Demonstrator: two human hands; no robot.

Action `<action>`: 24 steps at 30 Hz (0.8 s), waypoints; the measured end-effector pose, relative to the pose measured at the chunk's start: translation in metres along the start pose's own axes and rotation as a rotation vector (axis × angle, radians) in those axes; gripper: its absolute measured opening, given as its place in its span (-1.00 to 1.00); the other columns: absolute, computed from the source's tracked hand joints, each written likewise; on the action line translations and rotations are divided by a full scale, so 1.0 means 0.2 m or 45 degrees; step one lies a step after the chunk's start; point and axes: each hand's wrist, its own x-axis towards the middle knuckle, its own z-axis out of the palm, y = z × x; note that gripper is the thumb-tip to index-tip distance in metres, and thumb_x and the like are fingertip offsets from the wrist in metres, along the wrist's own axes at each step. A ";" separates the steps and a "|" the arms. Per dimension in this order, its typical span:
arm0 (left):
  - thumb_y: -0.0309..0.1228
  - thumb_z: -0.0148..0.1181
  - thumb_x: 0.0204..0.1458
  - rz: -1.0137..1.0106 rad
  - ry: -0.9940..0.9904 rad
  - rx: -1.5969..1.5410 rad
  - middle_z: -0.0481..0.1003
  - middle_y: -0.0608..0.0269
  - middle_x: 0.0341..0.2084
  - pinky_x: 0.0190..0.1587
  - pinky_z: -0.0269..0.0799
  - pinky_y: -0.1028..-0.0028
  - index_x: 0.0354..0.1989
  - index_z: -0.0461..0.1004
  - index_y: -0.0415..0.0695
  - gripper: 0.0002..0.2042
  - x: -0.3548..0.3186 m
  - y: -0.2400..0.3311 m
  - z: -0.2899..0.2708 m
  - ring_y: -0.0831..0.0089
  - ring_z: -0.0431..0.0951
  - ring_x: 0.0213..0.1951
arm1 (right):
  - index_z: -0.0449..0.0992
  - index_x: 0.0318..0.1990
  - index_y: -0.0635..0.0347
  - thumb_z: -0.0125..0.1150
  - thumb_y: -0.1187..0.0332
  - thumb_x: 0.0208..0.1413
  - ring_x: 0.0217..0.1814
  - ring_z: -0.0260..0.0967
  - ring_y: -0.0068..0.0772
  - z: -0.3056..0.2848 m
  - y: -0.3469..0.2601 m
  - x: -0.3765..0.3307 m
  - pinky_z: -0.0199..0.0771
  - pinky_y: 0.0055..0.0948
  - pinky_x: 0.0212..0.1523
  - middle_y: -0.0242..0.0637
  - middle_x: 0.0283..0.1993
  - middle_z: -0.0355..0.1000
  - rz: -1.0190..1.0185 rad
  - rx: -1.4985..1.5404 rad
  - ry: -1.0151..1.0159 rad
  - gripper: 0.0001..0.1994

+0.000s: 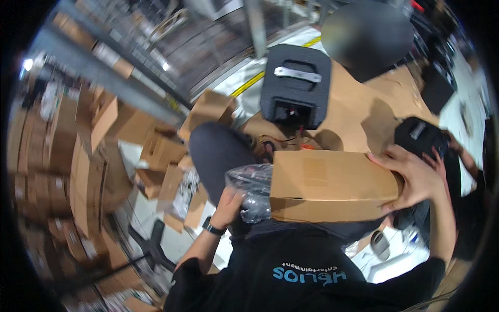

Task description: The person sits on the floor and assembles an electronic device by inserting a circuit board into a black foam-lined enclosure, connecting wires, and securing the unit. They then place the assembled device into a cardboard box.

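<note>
Across my lap lies a long brown cardboard box (338,177), a strip of tape on its top. My right hand (416,176) grips its right end, thumb on the top face and fingers around the end. At the box's left end, a crumpled clear plastic bag (254,205) sticks out; whatever it wraps is mostly hidden. My left hand (227,208), a dark watch on its wrist, is closed on the bag's edge. Beyond the box stands a black case-like unit (296,86) with a carry handle, a silver bar and a dark recess.
Opened cartons (161,148) and stacked boxes (36,182) crowd the left side, near a black chair base (153,244). Flattened cardboard (358,104) covers the floor ahead. At right, another person's hands (442,153) are by a similar black unit (416,135). Metal posts (254,28) stand behind.
</note>
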 end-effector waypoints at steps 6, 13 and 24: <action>-0.35 0.34 0.16 0.006 -0.321 -0.832 0.45 0.21 0.17 0.26 0.33 0.35 0.35 0.26 -0.25 -0.39 0.02 0.00 0.07 0.41 0.44 0.16 | 0.52 0.30 0.03 0.66 -0.02 -0.57 -0.02 0.44 0.09 -0.06 -0.14 0.11 0.45 -0.13 -0.01 0.01 -0.01 0.43 -0.097 -0.084 -0.056 0.04; -0.30 0.21 0.21 -0.186 -0.012 -0.445 0.45 0.10 0.13 0.27 0.32 0.30 0.29 0.30 -0.25 -0.48 -0.09 -0.12 -0.02 0.31 0.41 0.16 | 0.41 0.32 0.36 0.75 -0.01 -0.66 0.13 0.43 0.08 -0.22 -0.05 0.17 0.33 -0.10 0.21 0.09 0.09 0.43 -0.001 0.148 -0.189 0.20; -0.27 0.24 0.17 0.377 0.962 -1.361 0.54 0.19 0.05 -0.08 0.40 0.39 0.09 0.50 -0.10 -0.66 -0.64 -0.29 -0.56 0.27 0.47 -0.06 | -0.02 0.55 0.27 0.47 -0.15 -0.10 0.59 0.01 -0.15 -0.53 0.55 0.21 0.02 -0.11 0.52 -0.06 0.58 0.01 0.068 0.495 0.475 0.16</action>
